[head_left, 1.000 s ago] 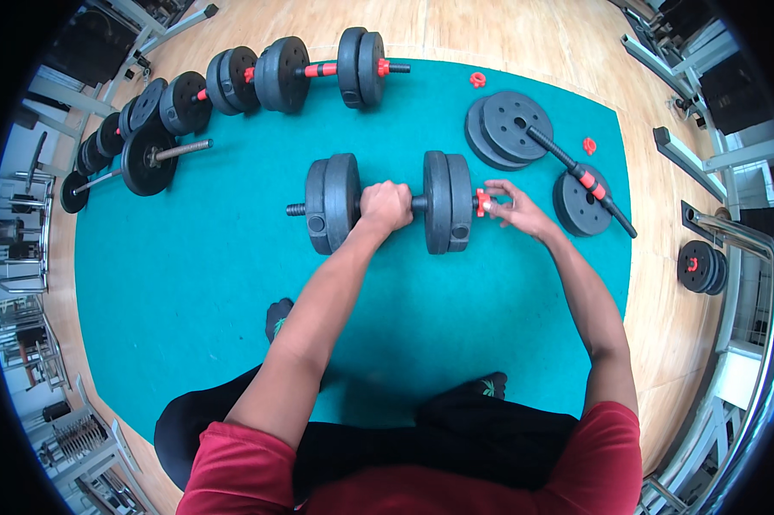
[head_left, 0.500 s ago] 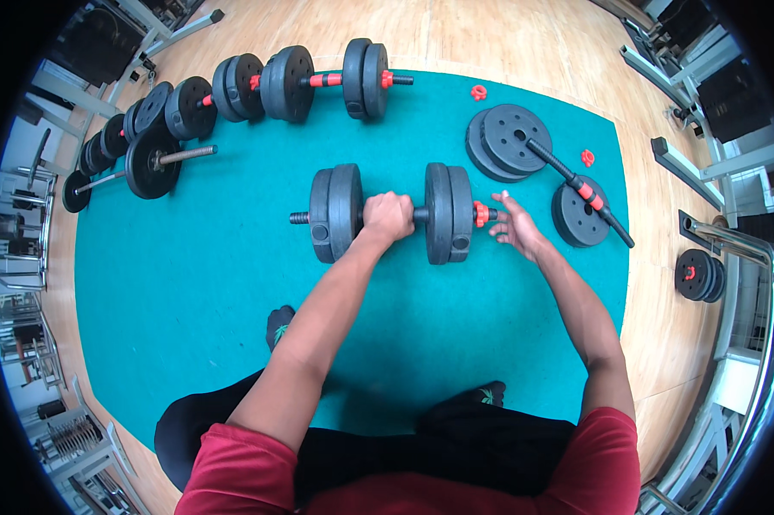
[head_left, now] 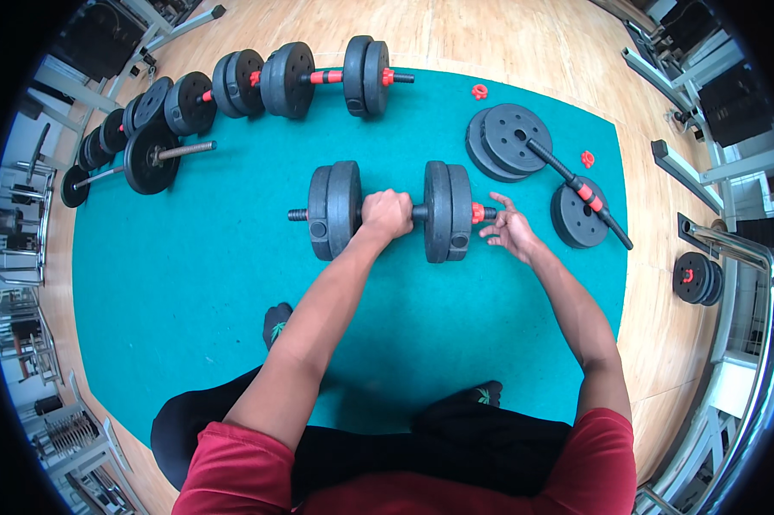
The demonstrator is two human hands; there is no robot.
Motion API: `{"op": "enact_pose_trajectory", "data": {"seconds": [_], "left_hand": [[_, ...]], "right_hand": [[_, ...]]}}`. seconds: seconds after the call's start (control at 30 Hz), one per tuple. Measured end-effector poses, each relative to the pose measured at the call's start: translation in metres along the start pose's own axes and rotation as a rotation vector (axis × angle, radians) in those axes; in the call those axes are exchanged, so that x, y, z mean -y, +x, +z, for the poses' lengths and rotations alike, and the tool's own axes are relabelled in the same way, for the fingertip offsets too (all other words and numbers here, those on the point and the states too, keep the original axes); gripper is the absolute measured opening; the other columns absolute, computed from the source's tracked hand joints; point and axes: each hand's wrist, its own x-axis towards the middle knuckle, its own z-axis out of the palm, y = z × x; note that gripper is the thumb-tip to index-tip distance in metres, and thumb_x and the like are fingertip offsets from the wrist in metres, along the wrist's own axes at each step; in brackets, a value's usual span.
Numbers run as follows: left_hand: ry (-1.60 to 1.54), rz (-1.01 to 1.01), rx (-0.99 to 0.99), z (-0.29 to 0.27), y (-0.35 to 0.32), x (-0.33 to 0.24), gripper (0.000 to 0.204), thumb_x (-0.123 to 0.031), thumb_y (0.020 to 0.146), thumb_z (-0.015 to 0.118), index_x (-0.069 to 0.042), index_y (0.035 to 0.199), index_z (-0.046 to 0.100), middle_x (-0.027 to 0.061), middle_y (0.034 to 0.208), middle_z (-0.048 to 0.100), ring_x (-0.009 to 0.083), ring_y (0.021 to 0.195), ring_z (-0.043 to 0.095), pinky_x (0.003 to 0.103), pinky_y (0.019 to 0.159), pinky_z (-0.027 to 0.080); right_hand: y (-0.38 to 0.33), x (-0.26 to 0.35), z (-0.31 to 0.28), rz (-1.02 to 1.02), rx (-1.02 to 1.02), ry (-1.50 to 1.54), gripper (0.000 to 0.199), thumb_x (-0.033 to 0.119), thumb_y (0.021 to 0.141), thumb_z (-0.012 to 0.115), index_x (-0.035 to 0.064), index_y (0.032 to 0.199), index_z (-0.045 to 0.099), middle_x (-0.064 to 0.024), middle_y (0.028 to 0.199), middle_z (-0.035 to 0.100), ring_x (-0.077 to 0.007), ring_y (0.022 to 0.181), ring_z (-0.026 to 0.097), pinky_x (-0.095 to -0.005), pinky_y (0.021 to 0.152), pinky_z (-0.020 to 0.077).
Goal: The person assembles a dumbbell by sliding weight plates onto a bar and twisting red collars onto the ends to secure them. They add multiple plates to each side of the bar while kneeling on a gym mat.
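A dumbbell (head_left: 438, 210) with dark grey plates on both sides lies across the green mat in front of me. My left hand (head_left: 388, 215) is closed around its bar between the two sets of plates. On the bar's right end a red star-shaped nut (head_left: 478, 213) sits against the outer plate, with a short threaded tip sticking out past it. Beside that tip is my right hand (head_left: 511, 232), its fingers apart and curved, holding nothing. The bar's left threaded end (head_left: 297, 215) carries no visible nut.
Right of the dumbbell, loose plates (head_left: 517, 142) lie stacked, and a bar with a red grip (head_left: 589, 196) leans over another plate (head_left: 571, 225). Two red nuts (head_left: 480, 91) lie apart on the mat (head_left: 190, 300). Several dumbbells (head_left: 288, 81) line the far left edge; gym machines stand around.
My right hand's fingers have spread and drawn slightly back from the red nut, so more of the threaded tip shows. My left hand keeps its grip on the bar.
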Motion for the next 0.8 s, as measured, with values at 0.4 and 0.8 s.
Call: {"op": "enact_pose_trajectory", "data": {"seconds": [0.4, 0.8], "left_hand": [[0.015, 0.005, -0.003, -0.001, 0.001, -0.003, 0.019, -0.022, 0.068, 0.073, -0.010, 0.083, 0.073, 0.0166, 0.086, 0.071, 0.0332, 0.083, 0.070, 0.043, 0.076, 0.056], [0.000, -0.003, -0.010, 0.001, 0.001, 0.001, 0.019, -0.023, 0.068, 0.072, -0.010, 0.082, 0.073, 0.0181, 0.087, 0.071, 0.0352, 0.084, 0.069, 0.045, 0.077, 0.056]], "right_hand": [[0.004, -0.011, -0.004, 0.059, -0.037, -0.037, 0.071, -0.008, 0.082, 0.035, 0.0137, 0.146, 0.014, -0.0231, 0.108, 0.062, -0.0155, 0.062, 0.051, -0.0344, 0.059, 0.0482], [-0.001, -0.008, 0.019, 0.002, -0.071, 0.039, 0.075, -0.008, 0.083, 0.035, 0.0172, 0.147, 0.006, -0.0234, 0.113, 0.058, -0.0163, 0.062, 0.051, -0.0334, 0.060, 0.0485]]}}
